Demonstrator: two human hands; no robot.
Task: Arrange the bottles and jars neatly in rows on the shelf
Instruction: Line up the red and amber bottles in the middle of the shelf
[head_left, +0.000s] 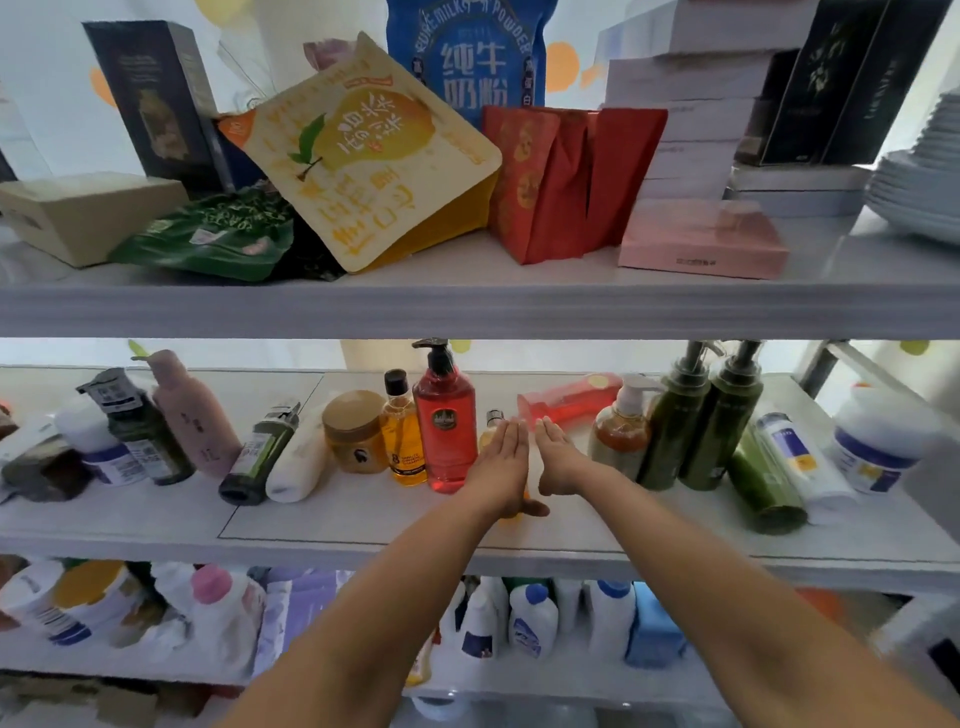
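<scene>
The middle shelf (363, 530) holds a loose line of bottles and jars. A red pump bottle (444, 426), an amber bottle (400, 436) and a tan jar (356, 431) stand upright left of centre. My left hand (501, 467) is flat with straight fingers, right beside the red bottle and covering most of a small yellow bottle (493, 417). My right hand (558, 457) is flat and empty, palm facing the left one. An orange pump bottle (621, 436) and two dark green pump bottles (696, 421) stand to the right. A green bottle (763, 483) and a white tube (800, 457) lie tipped.
A red spray bottle (571, 400) lies at the back. To the left, a white bottle (298, 457) and a dark green bottle (260, 452) lean over beside a pink bottle (189, 410). The upper shelf (467, 312) carries pouches, boxes and plates. White bottles (530, 618) fill the lower shelf.
</scene>
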